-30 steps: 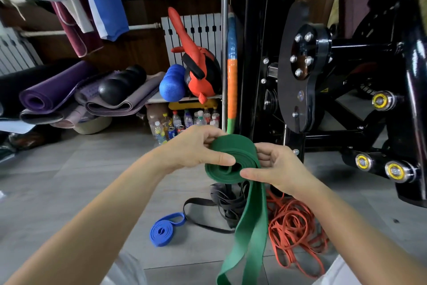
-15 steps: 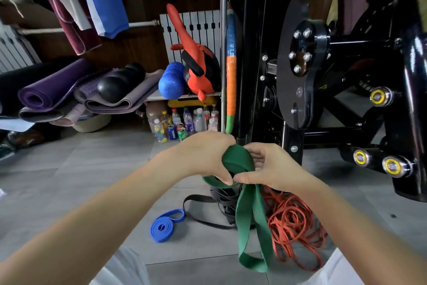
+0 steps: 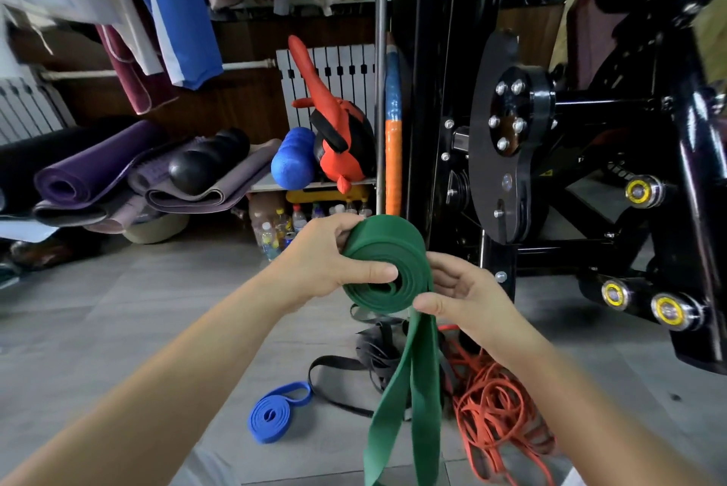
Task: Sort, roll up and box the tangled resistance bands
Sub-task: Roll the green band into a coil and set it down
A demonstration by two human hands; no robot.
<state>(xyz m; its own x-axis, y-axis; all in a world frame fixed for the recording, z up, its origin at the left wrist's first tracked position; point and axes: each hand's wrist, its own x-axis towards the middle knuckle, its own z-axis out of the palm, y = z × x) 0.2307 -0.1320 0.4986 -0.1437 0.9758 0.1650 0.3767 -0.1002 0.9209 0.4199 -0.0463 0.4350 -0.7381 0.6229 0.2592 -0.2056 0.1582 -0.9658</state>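
**Green band half rolled in two hands**

The left hand (image 3: 326,261) grips the roll of the green band (image 3: 387,249), with the thumb across the front and the fingers curled behind. The right hand (image 3: 468,296) pinches the band just under the roll, where two loose strips hang down. Below the fingers, on the floor (image 3: 157,308), lie a rolled blue band (image 3: 275,412), black bands (image 3: 377,351) and tangled orange bands (image 3: 495,407). Past the left fingers stand bottles (image 3: 275,229), their labels too small to read.
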